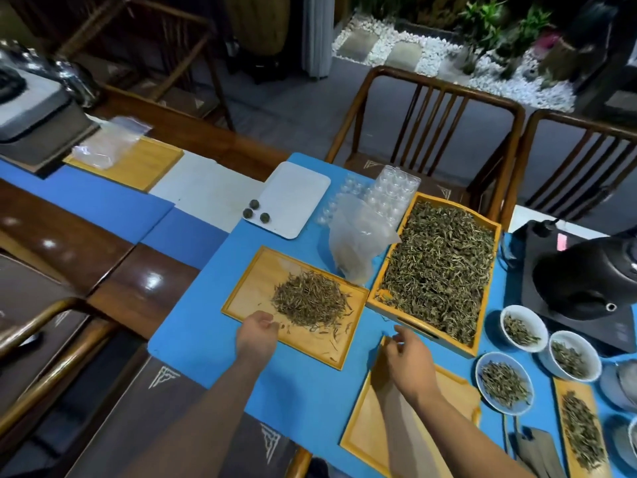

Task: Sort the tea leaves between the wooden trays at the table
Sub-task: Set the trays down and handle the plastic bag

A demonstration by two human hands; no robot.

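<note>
The sorted tea pile lies in the flat middle tray, its long axis running ten to four. Your left hand sits just beside it at seven o'clock, fingers curled; whether they pinch leaves you cannot tell. Your right hand, loosely curled and seemingly empty, hovers farther off over the near tray.

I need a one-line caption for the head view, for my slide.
Left hand picks at a tea pile on a wooden tray; right hand hovers over a near tray.
</note>
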